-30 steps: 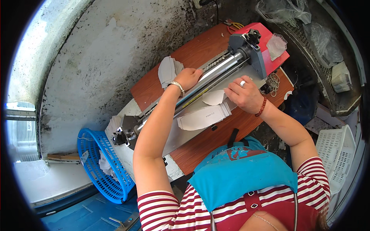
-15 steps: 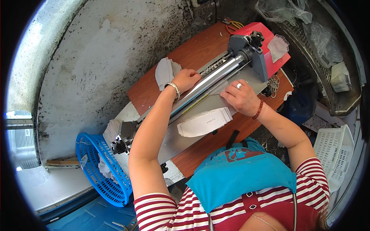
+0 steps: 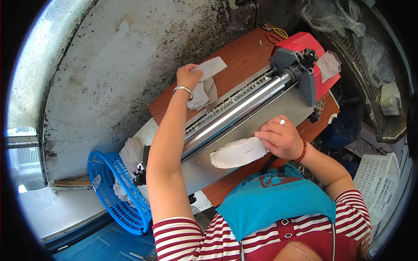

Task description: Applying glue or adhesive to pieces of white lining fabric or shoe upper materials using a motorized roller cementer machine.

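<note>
My left hand [image 3: 188, 79] is closed on a flat white piece [image 3: 212, 68], like leather or card, held beyond the roller machine. Under it a loose pile of similar pieces [image 3: 201, 96] lies on the wooden tabletop. Between my hands runs the machine's shiny steel roller [image 3: 244, 102], with a ridged shaft along its far side. On the near metal plate [image 3: 196, 172] rests a stack of long white pieces [image 3: 237, 154]. My right hand [image 3: 282, 138] pinches the stack's right end, thumb and fingers together; how many pieces it grips is hidden.
The machine's red end housing [image 3: 300, 42] stands at the far right of the brown tabletop [image 3: 246, 48]. A blue plastic basket [image 3: 146, 209] with white pieces sits at the left. A white basket [image 3: 378, 174] is at the right. A stained wall [image 3: 104, 87] rises behind.
My left hand has moved from the roller to the far pile and now holds up a white piece. My right hand has come back from the roller to the near stack.
</note>
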Tool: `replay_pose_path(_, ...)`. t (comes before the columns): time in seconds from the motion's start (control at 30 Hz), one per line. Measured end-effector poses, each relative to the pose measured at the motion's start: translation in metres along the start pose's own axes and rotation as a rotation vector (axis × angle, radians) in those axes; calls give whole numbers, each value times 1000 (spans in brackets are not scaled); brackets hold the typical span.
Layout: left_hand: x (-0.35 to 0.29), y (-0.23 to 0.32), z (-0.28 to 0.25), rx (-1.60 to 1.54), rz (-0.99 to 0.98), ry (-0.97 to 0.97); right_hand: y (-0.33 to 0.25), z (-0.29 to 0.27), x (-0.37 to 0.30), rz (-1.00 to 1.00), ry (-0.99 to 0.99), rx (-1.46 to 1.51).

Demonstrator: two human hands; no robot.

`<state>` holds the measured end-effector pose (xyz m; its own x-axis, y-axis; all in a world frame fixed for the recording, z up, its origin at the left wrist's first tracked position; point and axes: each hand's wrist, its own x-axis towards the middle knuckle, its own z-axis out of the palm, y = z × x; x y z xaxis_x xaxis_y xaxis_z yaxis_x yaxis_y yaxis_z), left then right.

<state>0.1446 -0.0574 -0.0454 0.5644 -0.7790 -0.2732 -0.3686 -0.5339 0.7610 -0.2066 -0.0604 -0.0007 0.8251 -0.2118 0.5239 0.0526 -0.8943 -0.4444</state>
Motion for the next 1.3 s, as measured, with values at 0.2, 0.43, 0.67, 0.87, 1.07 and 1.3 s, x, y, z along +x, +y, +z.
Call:
replay_pose_path(0.2, 9, -26, -2, 848, 153, 188, -11, 6, -9, -43, -48, 0)
replay_pose_path(0.43, 16, -52, 10, 793, 47, -290, -13, 10, -12, -83, -169, 8)
replay_pose_path(0.67, -5, -14, 9, 584, 99, -253, -15, 11, -14, -201, -180, -28)
replay_pose_path(0.87, -85, 53, 65, 151, 584, -348, -19, 16, -18, -168, -141, 16)
replay_pose_path(1.07, -108, 84, 92, 508, 745, -205, -15, 8, -23, -149, -111, -18)
replay_pose_path(1.3, -96, 99, 115, 568, 708, -165, -3, 6, -32, -45, -55, 93)
